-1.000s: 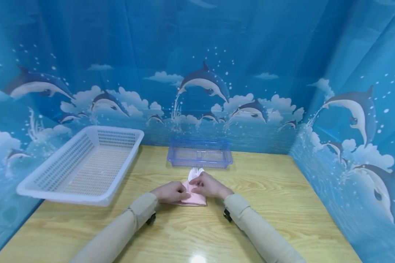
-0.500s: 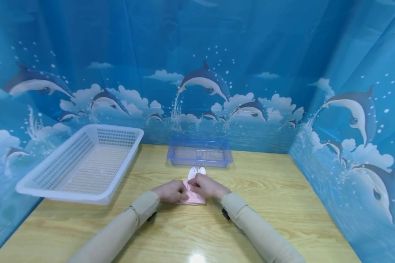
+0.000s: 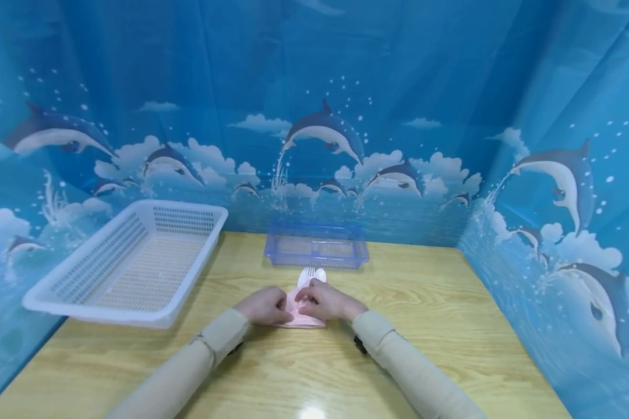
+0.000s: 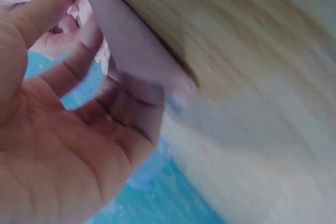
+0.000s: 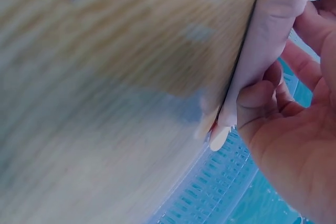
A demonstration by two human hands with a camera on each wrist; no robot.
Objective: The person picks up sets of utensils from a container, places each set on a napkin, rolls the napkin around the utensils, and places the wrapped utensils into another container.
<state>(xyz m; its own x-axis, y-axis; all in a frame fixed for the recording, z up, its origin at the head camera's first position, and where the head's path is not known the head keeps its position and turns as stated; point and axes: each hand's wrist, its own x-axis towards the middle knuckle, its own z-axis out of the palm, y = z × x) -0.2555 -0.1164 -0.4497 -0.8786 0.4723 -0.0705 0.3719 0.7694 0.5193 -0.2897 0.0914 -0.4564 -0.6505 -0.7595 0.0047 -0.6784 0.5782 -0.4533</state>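
Note:
On the table in the head view lies a pink napkin (image 3: 305,321) folded around white cutlery. The tines of a fork (image 3: 310,272) and the bowl of a spoon (image 3: 321,274) stick out of its far end; another rounded white end shows at their left. My left hand (image 3: 264,305) pinches the napkin's left part between thumb and fingers, as the left wrist view shows at its edge. From the other side my right hand (image 3: 329,301) holds the folded napkin (image 5: 265,40), its curled fingers against the roll in the right wrist view. The cutlery handles are hidden inside.
Just beyond the cutlery a blue see-through plastic basket (image 3: 288,258) stands at the table's back edge. A larger white slotted basket (image 3: 162,317) occupies the left side. Dolphin-printed curtains (image 3: 424,75) enclose the back and sides of the wooden table (image 3: 424,326).
My right hand has come slightly nearer over the napkin, its thumb and forefinger a little further apart. The left hand has shifted slightly left. Napkin and cutlery stay nearly in place.

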